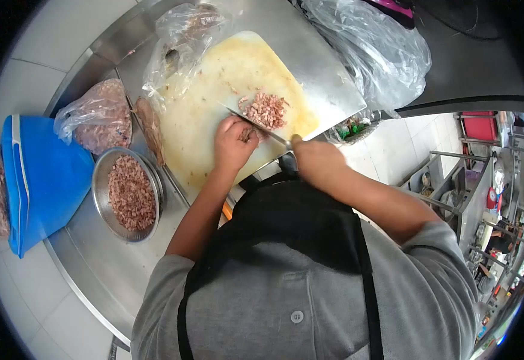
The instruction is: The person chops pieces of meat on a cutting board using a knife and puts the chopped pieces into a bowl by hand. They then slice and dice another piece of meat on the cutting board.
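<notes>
My right hand (pixel 319 161) is wrapped round the handle of a knife (pixel 266 130), whose blade points to the upper left across the cutting board (pixel 208 138). Curled close beside the blade, my left hand (pixel 235 141) presses a piece of meat, mostly hidden under its fingers, onto the board. On the blade's far side lies a small heap of chopped meat (pixel 265 109). A long piece of meat (pixel 149 129) rests along the board's left edge.
Left of the board stand a metal bowl of chopped meat (pixel 131 195), a plastic bag of meat (pixel 102 117) and a blue container (pixel 48 183). A clear bag (pixel 181 45) overlaps the board's far left corner. More plastic bags (pixel 382 51) lie at the upper right.
</notes>
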A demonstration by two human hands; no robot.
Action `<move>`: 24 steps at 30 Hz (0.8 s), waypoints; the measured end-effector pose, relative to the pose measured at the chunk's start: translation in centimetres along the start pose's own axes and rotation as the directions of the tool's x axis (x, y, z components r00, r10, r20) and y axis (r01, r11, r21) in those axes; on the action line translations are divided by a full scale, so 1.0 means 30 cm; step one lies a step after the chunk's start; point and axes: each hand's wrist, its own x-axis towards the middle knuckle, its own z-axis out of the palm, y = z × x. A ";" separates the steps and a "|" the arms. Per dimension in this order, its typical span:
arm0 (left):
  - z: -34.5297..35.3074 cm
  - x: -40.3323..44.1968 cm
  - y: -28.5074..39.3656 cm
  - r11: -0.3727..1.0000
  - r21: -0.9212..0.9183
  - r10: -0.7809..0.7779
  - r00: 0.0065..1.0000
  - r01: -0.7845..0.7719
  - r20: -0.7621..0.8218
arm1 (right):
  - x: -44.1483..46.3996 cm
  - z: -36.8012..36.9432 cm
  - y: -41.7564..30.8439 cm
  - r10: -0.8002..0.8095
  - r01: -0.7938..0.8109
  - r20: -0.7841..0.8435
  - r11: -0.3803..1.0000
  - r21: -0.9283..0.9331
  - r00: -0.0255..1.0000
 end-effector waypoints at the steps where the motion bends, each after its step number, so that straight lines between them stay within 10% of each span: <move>1: 0.006 0.006 -0.005 1.000 0.023 0.001 1.000 -0.001 -0.006 | 0.039 0.016 -0.001 0.004 -0.004 -0.002 1.000 -0.001 1.000; 24: -0.036 -0.028 0.000 0.995 0.101 0.020 0.998 -0.026 0.053 | 0.036 0.015 -0.029 -0.032 0.033 -0.022 0.999 0.012 0.999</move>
